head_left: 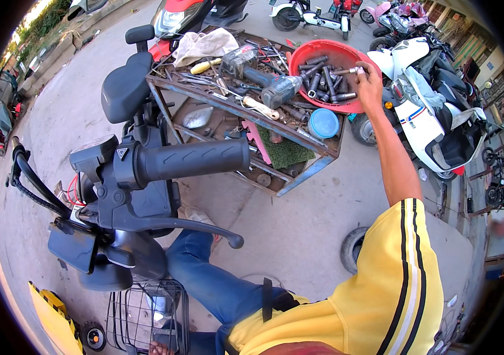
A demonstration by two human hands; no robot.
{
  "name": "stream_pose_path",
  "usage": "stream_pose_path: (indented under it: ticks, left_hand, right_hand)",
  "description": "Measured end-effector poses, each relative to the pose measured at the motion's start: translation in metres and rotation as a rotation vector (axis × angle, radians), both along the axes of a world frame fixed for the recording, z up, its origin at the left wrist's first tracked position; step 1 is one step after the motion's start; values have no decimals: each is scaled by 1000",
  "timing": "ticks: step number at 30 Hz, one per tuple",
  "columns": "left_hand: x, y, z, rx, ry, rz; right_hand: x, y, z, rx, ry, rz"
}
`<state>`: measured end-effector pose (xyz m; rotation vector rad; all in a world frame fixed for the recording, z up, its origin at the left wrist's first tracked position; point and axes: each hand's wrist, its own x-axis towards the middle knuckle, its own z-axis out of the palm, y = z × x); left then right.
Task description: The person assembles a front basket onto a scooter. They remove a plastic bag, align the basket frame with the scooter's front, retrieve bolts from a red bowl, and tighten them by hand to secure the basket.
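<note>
Here's the right hand [371, 83] at the red bowl [346, 52], over its right side, thumb and fingers pinched narrow on 1 silver socket [355, 70]! Dark sockets [326, 81] are heaped inside the bowl, just left of that hand. Left of the bowl, 1 power tool [258, 76] lies on the metal cart [306, 176]; below the bowl, 1 blue tub [323, 123]. Far below and left of the bowl, the left hand [160, 349] barely shows by the wire basket [184, 307], its grip impossible to tell.
</note>
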<state>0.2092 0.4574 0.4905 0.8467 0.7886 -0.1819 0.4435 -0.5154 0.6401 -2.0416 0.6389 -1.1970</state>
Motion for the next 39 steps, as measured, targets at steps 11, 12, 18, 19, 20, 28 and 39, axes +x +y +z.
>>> stream_pose_path:
  ticks: [11, 12, 18, 19, 20, 28, 39]
  left_hand:
    - [4, 9, -2, 52, 82, -113]
    - [4, 10, -2, 56, 88, -120]
    - [4, 15, -4, 78, 133, -146]
    - [3, 16, -5, 79, 140, -151]
    - [3, 18, -5, 81, 147, -155]
    - [4, 25, -8, 104, 199, -193]
    - [-1, 49, -12, 165, 336, -239]
  right_hand:
    - [-3, 16, 6, -314, -110, -31]
    - [-5, 21, 7, -522, -114, -103]
    - [-15, 21, -1, -671, 409, -133]
    - [-16, 24, -2, -718, 523, -112]
    - [-18, 27, -3, -764, 638, -91]
    - [-14, 40, 4, -765, 615, 87]
    - [29, 38, -12, -492, 398, 165]
